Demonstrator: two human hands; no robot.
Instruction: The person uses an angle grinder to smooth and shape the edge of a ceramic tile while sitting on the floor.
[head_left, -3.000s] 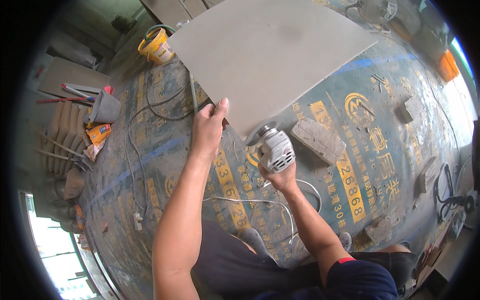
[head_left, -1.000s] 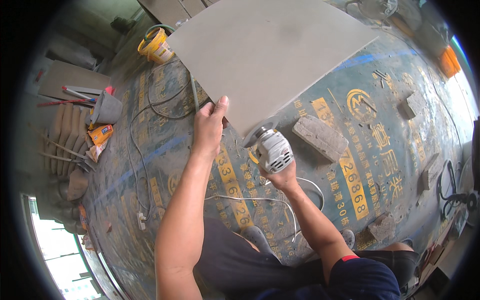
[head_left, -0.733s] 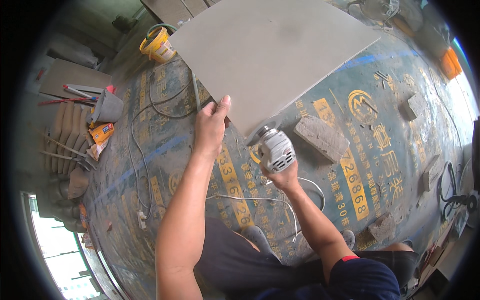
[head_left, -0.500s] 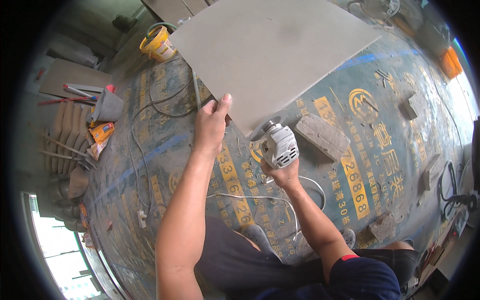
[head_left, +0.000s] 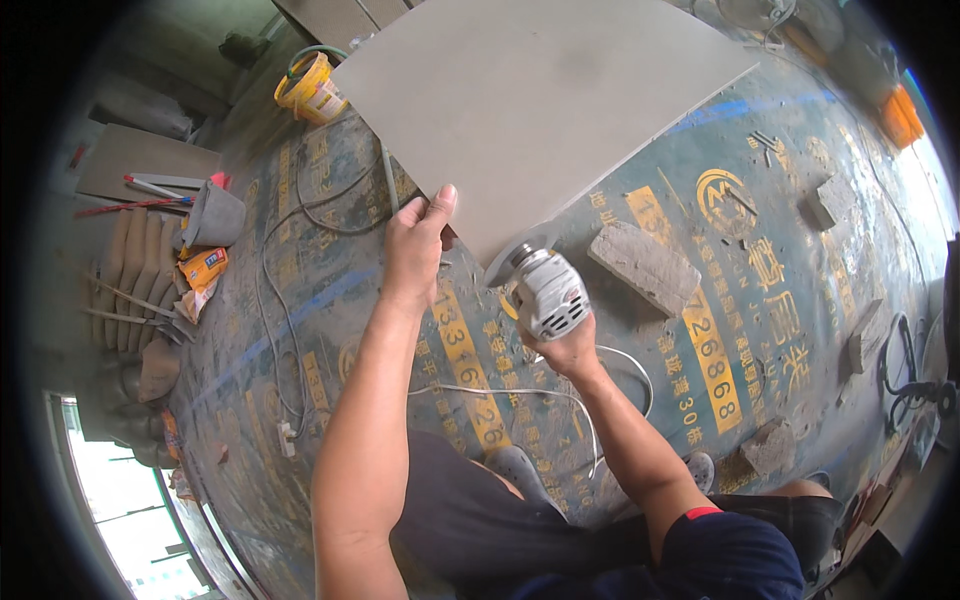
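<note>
While left hand (head_left: 414, 255) pinches tile (head_left: 545, 110) edge, right hand (head_left: 566, 352) grips grinder (head_left: 551, 293); disc (head_left: 503, 263) forward.

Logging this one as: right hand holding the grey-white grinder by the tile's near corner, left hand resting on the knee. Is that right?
The left hand is wrong: in the head view it grips the edge of the tile, thumb on top. The rest stands: the right hand holds the grey-white grinder by the tile's near corner.
</note>
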